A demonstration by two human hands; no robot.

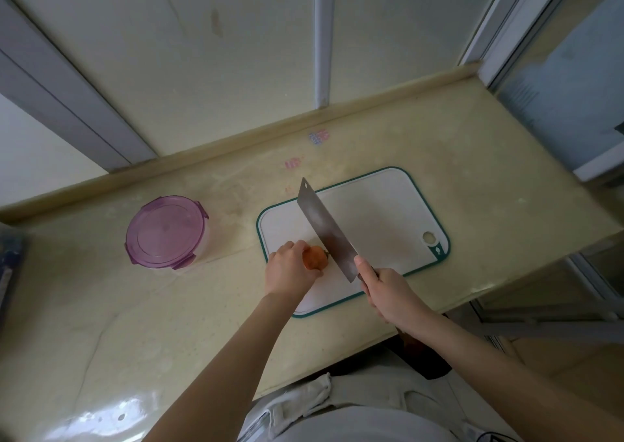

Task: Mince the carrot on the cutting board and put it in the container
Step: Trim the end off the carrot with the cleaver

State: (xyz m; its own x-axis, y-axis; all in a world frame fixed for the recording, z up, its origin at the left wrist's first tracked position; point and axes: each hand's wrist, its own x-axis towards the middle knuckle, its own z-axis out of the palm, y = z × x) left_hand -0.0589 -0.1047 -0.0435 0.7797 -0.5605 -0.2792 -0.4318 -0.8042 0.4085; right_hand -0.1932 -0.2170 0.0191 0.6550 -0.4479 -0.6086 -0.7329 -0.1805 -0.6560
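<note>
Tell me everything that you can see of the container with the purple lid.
The container is round and low. Its body looks clear, glass or plastic; I cannot tell which. The lid is translucent purple plastic with raised rings and is on, with clips around its rim. It stands upright on the beige counter, left of the board and apart from it. Only the counter touches it. Its contents cannot be seen.

Orange carrot (315, 257); white cutting board (381, 218), teal rim; purple container lid (165, 230)
</note>
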